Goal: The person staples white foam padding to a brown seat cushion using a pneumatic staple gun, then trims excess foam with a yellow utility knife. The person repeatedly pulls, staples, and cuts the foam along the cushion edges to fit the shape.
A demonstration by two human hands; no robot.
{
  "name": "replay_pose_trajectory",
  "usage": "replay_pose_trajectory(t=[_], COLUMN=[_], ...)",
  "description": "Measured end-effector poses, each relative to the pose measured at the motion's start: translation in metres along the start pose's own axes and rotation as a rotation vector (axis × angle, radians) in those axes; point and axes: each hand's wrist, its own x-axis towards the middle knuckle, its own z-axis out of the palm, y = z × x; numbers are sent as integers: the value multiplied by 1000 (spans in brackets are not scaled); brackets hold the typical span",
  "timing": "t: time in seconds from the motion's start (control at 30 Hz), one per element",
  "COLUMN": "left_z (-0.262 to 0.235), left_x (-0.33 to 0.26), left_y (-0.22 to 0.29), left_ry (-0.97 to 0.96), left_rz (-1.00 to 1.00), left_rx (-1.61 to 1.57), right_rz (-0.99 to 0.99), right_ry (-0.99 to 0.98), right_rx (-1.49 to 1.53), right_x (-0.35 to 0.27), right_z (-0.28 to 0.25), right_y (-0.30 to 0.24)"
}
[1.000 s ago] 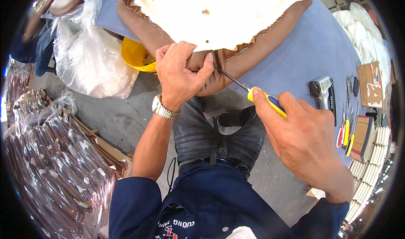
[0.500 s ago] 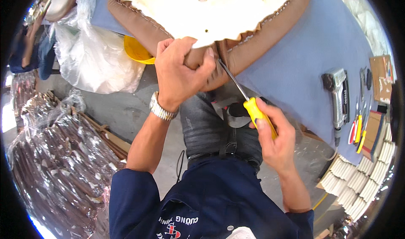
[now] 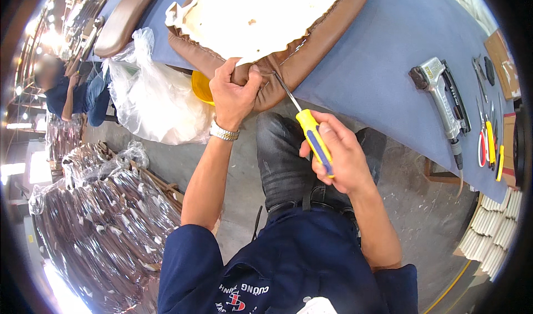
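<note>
A brown leather-covered seat cushion (image 3: 322,42) lies at the table's near edge, its pale underside up and staples along its turned-over rim. My left hand (image 3: 236,95) is closed on the near corner, thumb and fingers pinching the leather there. In my right hand (image 3: 338,153) is a screwdriver (image 3: 313,139) with a yellow and blue handle, gripped from the right. Its metal shaft slants up and left, and the tip meets the folded leather just right of my left thumb. How deep the tip sits cannot be made out.
On the blue-covered table (image 3: 388,53) at right lie a staple gun (image 3: 441,100) with a hose, and several pliers and hand tools (image 3: 489,136). A yellow bucket (image 3: 202,87) and plastic bag (image 3: 161,97) stand left. Wrapped brown parts (image 3: 105,219) and another person (image 3: 61,92) are further left.
The view has shifted, bringing the other person in at left. The screwdriver's tip stays at the leather corner, its handle now turned to show more blue. My left hand keeps its grip.
</note>
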Motion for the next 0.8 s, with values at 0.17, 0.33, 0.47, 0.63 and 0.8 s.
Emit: replay_pose_trajectory(t=[0.17,0.33,0.47,0.63,0.8], left_z=[-3,-12,-28,-26,-17], left_x=[-3,3,8,18,-10], left_y=[-2,4,-6,-3,21], left_ry=[-74,-188,-267,-338,101], left_rz=[2,-104,-225,-301,-224], left_rx=[0,-203,-385,-510,-452], right_rz=[71,18,-42,-185,-317], right_ry=[-220,-282,-335,-424,-455], right_rx=[734,751,714,558,39], right_x=[10,18,33,51,31], right_z=[-14,-18,-20,-28,-26], right_y=[53,69,83,81,34])
